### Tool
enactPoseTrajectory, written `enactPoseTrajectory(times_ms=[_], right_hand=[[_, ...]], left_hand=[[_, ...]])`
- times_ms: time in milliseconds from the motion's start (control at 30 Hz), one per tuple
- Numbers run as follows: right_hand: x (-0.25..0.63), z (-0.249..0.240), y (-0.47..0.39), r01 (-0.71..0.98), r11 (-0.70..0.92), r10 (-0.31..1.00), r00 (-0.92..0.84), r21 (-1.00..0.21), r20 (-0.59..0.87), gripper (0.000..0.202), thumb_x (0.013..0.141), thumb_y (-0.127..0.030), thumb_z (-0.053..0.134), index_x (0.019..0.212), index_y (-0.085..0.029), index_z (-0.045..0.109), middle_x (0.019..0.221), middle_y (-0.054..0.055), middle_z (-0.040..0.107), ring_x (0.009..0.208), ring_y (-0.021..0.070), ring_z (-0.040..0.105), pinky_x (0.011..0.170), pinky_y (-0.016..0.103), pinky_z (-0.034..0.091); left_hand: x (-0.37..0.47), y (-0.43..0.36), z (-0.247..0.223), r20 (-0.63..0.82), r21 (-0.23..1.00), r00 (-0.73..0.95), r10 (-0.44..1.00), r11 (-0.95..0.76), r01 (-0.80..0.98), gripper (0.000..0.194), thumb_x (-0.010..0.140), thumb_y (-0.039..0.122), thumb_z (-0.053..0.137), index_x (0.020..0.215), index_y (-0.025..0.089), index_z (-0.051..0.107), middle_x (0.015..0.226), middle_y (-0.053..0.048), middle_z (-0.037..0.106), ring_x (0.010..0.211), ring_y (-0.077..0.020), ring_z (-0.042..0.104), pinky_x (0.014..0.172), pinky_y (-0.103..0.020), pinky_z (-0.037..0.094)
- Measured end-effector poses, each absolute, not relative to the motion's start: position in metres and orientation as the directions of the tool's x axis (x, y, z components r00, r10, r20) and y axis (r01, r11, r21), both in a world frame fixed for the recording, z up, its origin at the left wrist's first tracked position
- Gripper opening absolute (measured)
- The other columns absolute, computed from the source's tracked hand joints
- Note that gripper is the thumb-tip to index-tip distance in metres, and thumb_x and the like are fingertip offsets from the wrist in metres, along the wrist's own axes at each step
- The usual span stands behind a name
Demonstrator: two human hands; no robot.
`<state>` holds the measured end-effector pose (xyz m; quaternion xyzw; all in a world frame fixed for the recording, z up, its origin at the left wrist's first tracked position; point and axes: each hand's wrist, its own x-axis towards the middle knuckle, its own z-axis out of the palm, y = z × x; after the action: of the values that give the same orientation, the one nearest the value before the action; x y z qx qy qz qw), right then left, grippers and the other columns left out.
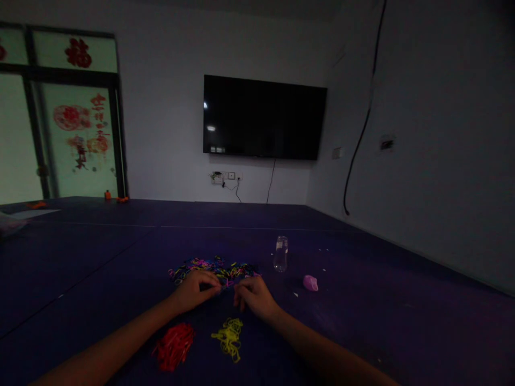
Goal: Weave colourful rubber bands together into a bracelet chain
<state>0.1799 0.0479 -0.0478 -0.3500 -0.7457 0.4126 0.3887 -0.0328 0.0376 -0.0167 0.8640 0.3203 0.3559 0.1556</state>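
A spread of small mixed-colour rubber bands (pixel 197 264) lies on the dark purple surface, just beyond my hands. At its near edge my left hand (pixel 196 290) has thumb and fingers pinched together; whatever lies between the tips is too small and dark to name. Close by on the right, my right hand (pixel 257 296) reaches to the same edge with its fingers curled down and pressed together, and I cannot make out what they hold. Nearer to me sit a pile of red rubber bands (pixel 175 346), by my left forearm, and a smaller yellow pile (pixel 229 338) between my arms.
A clear plastic bottle (pixel 280 254) stands beyond my right hand. To its right lies a crumpled pink thing (pixel 310 283), with small white scraps around. Orange objects (pixel 108 195) rest at the far left edge. A television (pixel 264 118) hangs on the wall ahead.
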Motion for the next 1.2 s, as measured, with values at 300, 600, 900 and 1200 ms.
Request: enactPoseTrajectory(times_ms=[300,600,900,1200], right_hand=[[0.181,-0.047,0.050,0.181,0.432,0.846,-0.422,-0.884,0.327,0.040,0.084,-0.046,0.049,0.063,-0.015,0.062,0.054,0.002,0.063,0.041,0.0105,0.054,0.043,0.020,0.041],[0.178,-0.050,0.049,0.217,0.452,0.835,-0.443,-0.865,0.326,0.046,0.086,-0.052,0.046,0.064,-0.014,0.062,0.054,0.002,0.062,0.042,0.0097,0.054,0.043,0.020,0.041],[0.178,-0.038,0.035,0.292,0.539,0.793,-0.492,-0.790,0.360,0.039,0.076,-0.049,0.063,0.057,-0.015,0.059,0.049,-0.003,0.054,0.043,0.0074,0.046,0.044,0.019,0.033],[0.189,-0.019,0.036,0.272,0.338,0.570,-0.821,-0.901,-0.034,0.047,0.046,-0.050,0.084,0.073,-0.015,0.069,0.057,-0.006,0.053,0.051,0.0055,0.042,0.047,0.019,0.028]], left_hand=[[-0.010,0.008,-0.001,0.270,0.791,0.736,0.621,-0.579,0.199,0.041,0.084,0.050,0.056,0.074,0.015,0.073,0.068,-0.004,0.068,0.061,-0.0131,0.058,0.058,-0.021,0.043],[-0.033,0.037,-0.017,0.549,0.568,0.369,0.750,-0.659,0.494,0.037,0.091,0.042,0.046,0.073,0.017,0.068,0.073,-0.004,0.070,0.071,-0.0168,0.062,0.067,-0.028,0.048],[-0.042,0.043,-0.032,0.671,0.065,0.556,0.491,-0.786,0.615,0.022,0.092,0.028,0.047,0.088,0.019,0.067,0.084,-0.006,0.069,0.081,-0.0191,0.062,0.077,-0.035,0.049],[-0.041,0.042,-0.027,0.677,0.096,0.535,0.505,-0.782,0.616,0.021,0.092,0.022,0.046,0.085,0.018,0.066,0.084,-0.005,0.068,0.082,-0.0190,0.062,0.077,-0.034,0.049]])
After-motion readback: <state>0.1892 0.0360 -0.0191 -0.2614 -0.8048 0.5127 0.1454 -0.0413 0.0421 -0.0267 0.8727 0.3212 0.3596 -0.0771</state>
